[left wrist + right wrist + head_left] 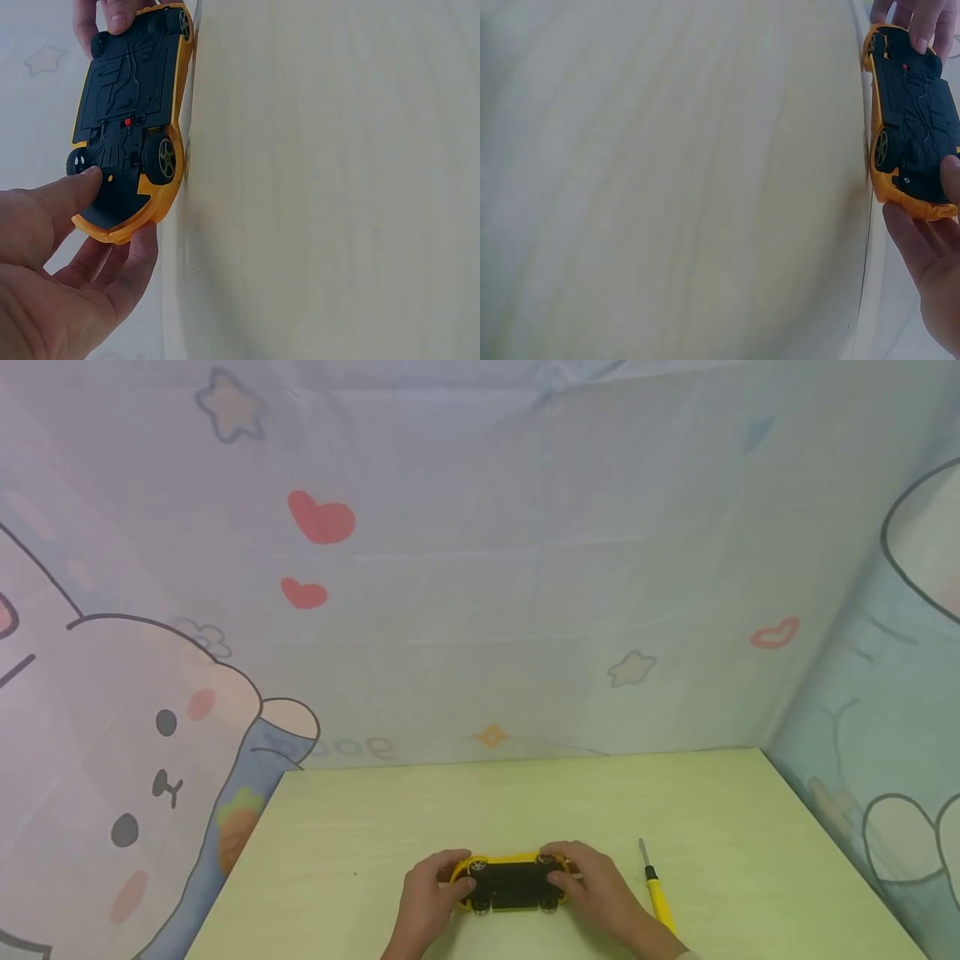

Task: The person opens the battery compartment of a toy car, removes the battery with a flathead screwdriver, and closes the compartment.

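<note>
A yellow toy car [513, 885] is held with its black underside [124, 90] turned toward the head camera and its wheels showing. At one end, my left hand [429, 897] grips it, the thumb on the underside and the fingers curled behind the body. My right hand [600, 893] holds the opposite end the same way. In the left wrist view a small red part [128, 121] shows on the underside. A small screw-like spot [907, 180] appears near the right-hand end in the right wrist view. The car's top faces away and is hidden.
On the pale table [360, 827], right of my right hand, lies a screwdriver [657, 897] with a yellow handle and a metal shaft pointing away. A printed cloth [480, 568] with hearts and stars rises behind the table's far edge and along both sides.
</note>
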The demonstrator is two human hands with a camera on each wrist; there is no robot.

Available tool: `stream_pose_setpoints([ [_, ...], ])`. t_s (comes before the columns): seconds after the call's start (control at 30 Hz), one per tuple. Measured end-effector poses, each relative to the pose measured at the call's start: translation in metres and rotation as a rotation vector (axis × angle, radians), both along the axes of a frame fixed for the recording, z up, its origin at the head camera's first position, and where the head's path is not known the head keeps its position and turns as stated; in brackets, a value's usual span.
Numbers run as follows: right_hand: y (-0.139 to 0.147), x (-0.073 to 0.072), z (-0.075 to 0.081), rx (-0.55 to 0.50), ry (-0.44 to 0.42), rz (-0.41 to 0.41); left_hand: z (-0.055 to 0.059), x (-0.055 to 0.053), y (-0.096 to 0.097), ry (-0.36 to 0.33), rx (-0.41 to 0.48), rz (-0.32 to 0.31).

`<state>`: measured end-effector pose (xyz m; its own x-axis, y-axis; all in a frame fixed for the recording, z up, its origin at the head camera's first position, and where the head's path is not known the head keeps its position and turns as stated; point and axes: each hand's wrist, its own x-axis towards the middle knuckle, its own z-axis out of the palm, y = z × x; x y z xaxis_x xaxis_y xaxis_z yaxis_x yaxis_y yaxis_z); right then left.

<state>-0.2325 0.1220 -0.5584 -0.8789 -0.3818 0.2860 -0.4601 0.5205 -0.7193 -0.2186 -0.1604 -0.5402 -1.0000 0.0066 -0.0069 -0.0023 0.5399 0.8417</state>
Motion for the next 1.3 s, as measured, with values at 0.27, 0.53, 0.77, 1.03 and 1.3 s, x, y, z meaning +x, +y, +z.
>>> stream_pose_setpoints([
  [0.27, -0.002, 0.0, 0.004, -0.008, -0.069, 0.0, 0.0, -0.002, 0.004, 0.011, -0.012, 0.051],
  [0.53, -0.006, 0.005, 0.007, 0.027, -0.116, -0.103, -0.006, 0.003, 0.011, 0.063, -0.013, 0.043],
  [0.77, -0.009, 0.011, 0.01, 0.054, -0.136, -0.208, -0.009, 0.003, 0.018, 0.081, -0.03, 0.026],
  [1.03, -0.005, 0.015, 0.01, 0.086, -0.137, -0.18, -0.009, -0.001, 0.027, 0.055, -0.062, 0.042],
  [1.3, 0.002, 0.016, 0.012, 0.105, -0.171, -0.11, -0.005, -0.004, 0.033, 0.065, -0.096, 0.041],
])
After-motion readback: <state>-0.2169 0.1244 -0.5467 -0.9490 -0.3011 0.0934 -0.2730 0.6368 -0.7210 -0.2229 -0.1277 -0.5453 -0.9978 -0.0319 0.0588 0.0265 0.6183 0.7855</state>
